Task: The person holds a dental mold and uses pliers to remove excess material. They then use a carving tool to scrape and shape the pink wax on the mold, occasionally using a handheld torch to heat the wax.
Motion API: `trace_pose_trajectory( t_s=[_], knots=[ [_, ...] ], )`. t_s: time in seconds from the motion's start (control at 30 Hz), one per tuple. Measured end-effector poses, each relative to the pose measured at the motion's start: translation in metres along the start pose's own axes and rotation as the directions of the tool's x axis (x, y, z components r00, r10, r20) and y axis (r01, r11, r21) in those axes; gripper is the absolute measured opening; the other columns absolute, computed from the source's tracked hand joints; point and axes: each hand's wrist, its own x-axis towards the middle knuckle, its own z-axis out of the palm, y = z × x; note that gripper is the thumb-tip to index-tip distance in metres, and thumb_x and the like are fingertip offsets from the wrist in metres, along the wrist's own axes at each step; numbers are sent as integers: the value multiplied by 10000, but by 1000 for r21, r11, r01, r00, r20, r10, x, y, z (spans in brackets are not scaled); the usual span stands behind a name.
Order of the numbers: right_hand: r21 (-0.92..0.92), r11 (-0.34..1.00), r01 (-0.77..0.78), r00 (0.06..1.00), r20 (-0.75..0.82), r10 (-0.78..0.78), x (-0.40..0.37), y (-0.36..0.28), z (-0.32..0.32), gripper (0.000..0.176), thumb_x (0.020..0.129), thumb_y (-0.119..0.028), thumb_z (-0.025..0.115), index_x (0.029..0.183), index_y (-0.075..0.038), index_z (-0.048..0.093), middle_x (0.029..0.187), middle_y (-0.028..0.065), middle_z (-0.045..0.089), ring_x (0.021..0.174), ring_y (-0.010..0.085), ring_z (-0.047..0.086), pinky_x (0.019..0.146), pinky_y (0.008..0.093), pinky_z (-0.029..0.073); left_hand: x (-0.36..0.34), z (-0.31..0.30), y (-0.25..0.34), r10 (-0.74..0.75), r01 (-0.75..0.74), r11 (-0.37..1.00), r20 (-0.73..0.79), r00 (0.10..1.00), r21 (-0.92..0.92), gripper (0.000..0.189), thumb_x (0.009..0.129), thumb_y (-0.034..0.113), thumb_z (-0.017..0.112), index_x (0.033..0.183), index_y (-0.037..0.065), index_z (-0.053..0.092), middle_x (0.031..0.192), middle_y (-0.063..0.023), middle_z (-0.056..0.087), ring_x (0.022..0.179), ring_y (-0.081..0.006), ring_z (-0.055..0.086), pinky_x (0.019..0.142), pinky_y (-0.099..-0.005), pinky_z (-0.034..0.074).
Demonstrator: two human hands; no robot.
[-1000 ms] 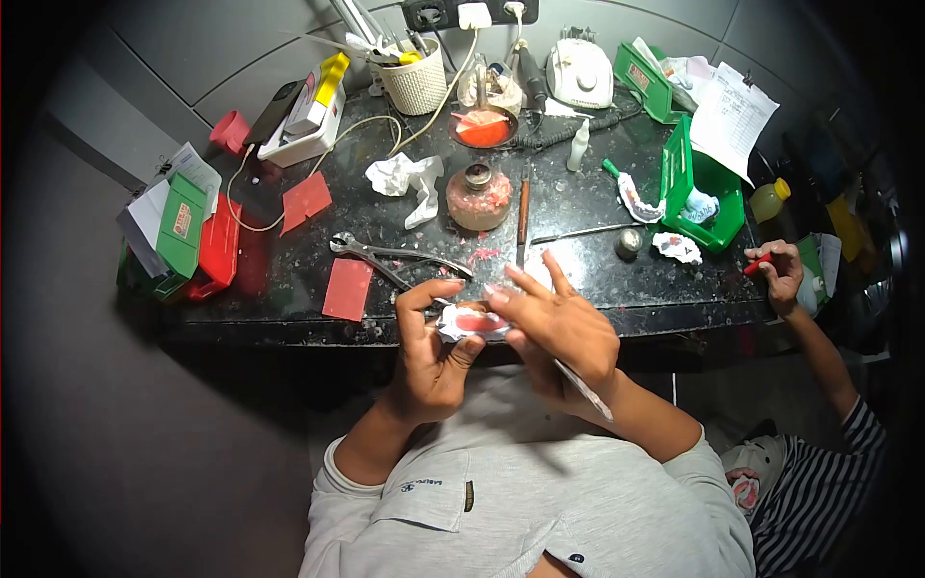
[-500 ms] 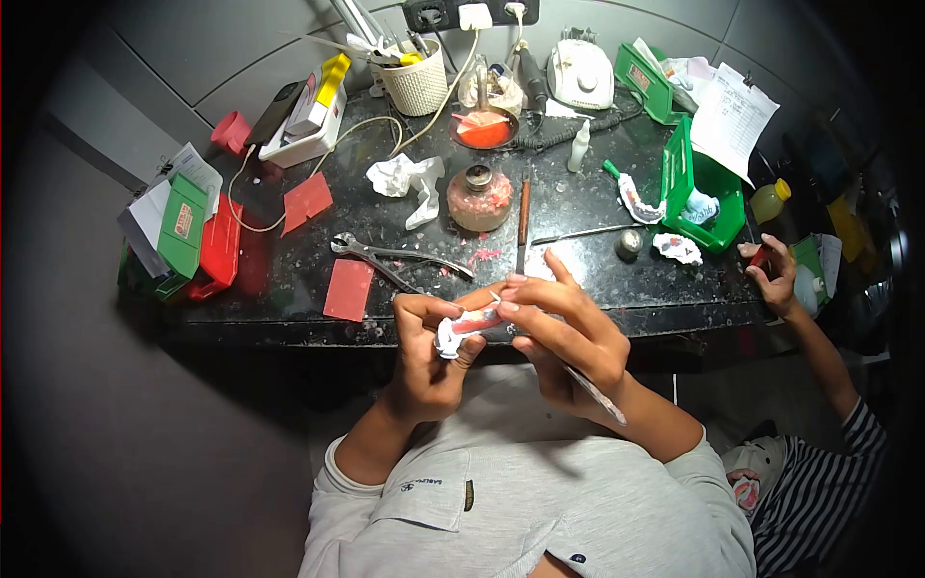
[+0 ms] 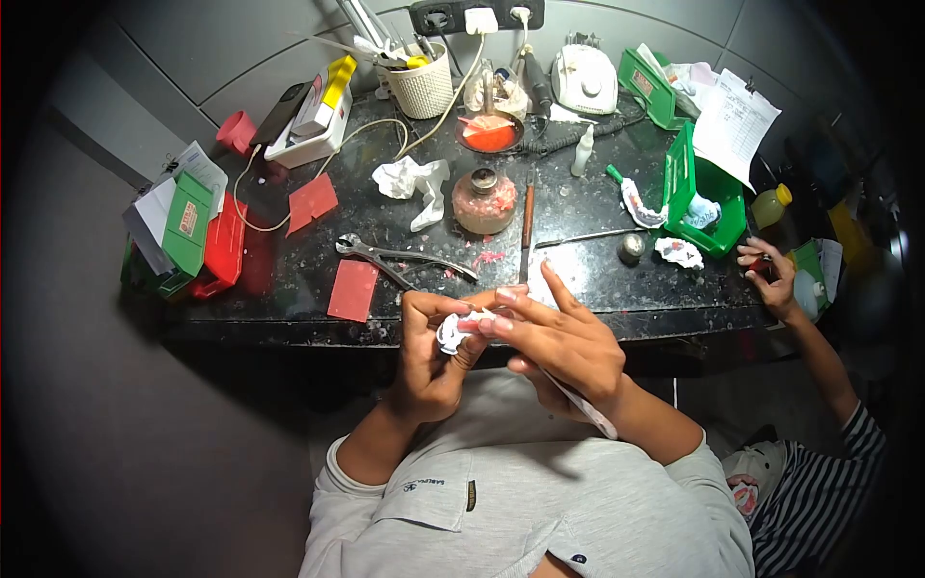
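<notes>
A white cast with pink material on it (image 3: 451, 333) is pinched between the thumb and fingers of my left hand (image 3: 429, 356). My right hand (image 3: 568, 352) reaches over the cast, its fingertips against the pink part and hiding much of it. A slim tool (image 3: 590, 412) is held in my right hand, its broad end sticking out below the palm toward my shirt. The tool's other end is hidden under the fingers. Both hands are in front of the black table's edge (image 3: 385, 332).
Pliers (image 3: 385, 258), a pink sheet (image 3: 353, 289), a glass burner (image 3: 485, 204), a long-handled knife (image 3: 527, 222) and a green bin (image 3: 708, 231) are on the table. At the right, a co-worker's hand (image 3: 774, 279) holds something small.
My right hand has shifted left over the cast, covering more of it. The tool's broad end has moved slightly down and left. The whole view has shifted a little.
</notes>
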Motion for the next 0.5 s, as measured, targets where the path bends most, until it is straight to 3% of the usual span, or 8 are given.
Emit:
trace_pose_trajectory(
  t_s=[0.07,0.13,0.2,0.23,0.3,0.37,0.5],
  knots=[
    [-99,993,-62,998,-36,59,0,3,2,359,870,-90,760,1207,4,682,1091,105,758,1146,311,696,1106,546,430,-2,0,1,-43,44,998,-16,999,51,273,1040,31,508,1227,44,308,1369,-340,546,1282,-293,578,1089,-397,442],
    [-114,989,-89,995,-51,84,1,3,0,346,857,-97,767,1185,-6,701,1102,122,746,1133,303,698,1109,541,430,-3,1,-1,-156,138,972,-85,984,-189,242,1051,41,490,1240,39,338,1344,-319,570,1243,-259,601,1067,-366,453],
    [-15,995,-95,991,-92,93,1,3,0,261,984,-165,651,1190,-9,692,1117,181,718,1118,343,702,1120,593,390,2,3,-2,-127,109,974,-85,988,-199,225,1062,60,475,1239,37,339,1350,-331,566,1244,-270,603,1057,-365,459],
    [-13,995,-95,992,-91,93,0,2,0,261,984,-165,651,1190,-9,692,1117,181,718,1118,343,702,1120,593,390,5,5,-3,-104,82,971,-92,990,-225,224,1064,59,467,1243,38,334,1366,-343,550,1234,-279,610,1055,-365,463],
    [10,997,-78,995,-67,78,-4,1,2,253,944,-93,687,1181,-5,692,1126,188,708,1092,322,709,1099,571,428,5,6,-3,-84,57,967,-100,991,-249,224,1066,58,459,1247,40,329,1383,-354,534,1225,-287,618,1052,-365,468],
    [19,998,-53,996,-70,54,-2,-2,4,284,880,1,734,1160,6,691,1132,191,704,1079,317,713,1062,543,483,3,6,-5,-104,75,969,-117,988,-235,253,1060,72,475,1237,35,298,1378,-431,482,1258,-379,592,1046,-435,502],
    [15,999,-43,993,-112,45,-4,-3,10,319,811,-23,796,1123,-11,728,1095,159,713,1021,298,722,1033,506,525,6,9,-4,-39,24,992,-121,992,-122,239,1059,79,480,1195,47,286,1387,-448,461,1269,-424,576,1065,-477,483]
  ],
)
